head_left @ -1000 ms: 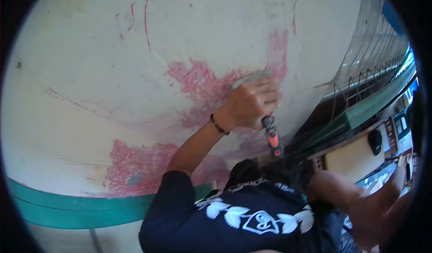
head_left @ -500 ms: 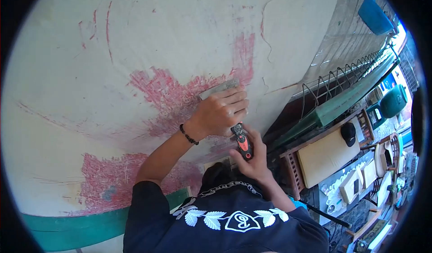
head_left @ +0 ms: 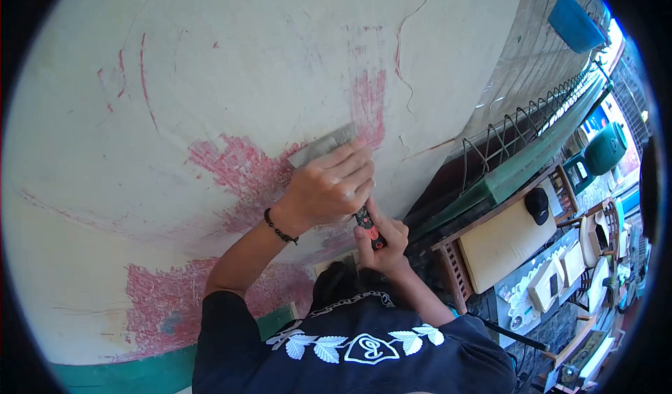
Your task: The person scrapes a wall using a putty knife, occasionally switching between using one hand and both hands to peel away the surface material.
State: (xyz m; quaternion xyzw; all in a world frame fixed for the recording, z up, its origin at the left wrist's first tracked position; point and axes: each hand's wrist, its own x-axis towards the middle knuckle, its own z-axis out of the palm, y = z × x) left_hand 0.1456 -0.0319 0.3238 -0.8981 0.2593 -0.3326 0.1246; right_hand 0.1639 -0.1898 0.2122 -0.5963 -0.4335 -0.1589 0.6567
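Note:
A scraper with a wide grey metal blade [head_left: 323,146] lies against the pale wall [head_left: 231,79], its edge by a patch of exposed red paint [head_left: 238,166]. My left hand [head_left: 329,187], with a dark beaded bracelet at the wrist, is closed over the upper handle and lower blade, fingers together. Lower down, my right hand [head_left: 386,243] wraps round the end of the black and red handle [head_left: 369,227], thumb along it. The part of the handle under my left hand is hidden.
Another scraped red area [head_left: 175,303] sits above a green band [head_left: 126,374] low on the wall. To the right are a green ledge [head_left: 500,187] with wire mesh, a cushioned bench [head_left: 500,254] bearing a black cap, and a cluttered table [head_left: 504,317]. A blue container [head_left: 577,21] hangs above.
Both hands and the scraper have shifted a little left in view. My right hand, with fingers spread beside the handle before, has closed around its end.

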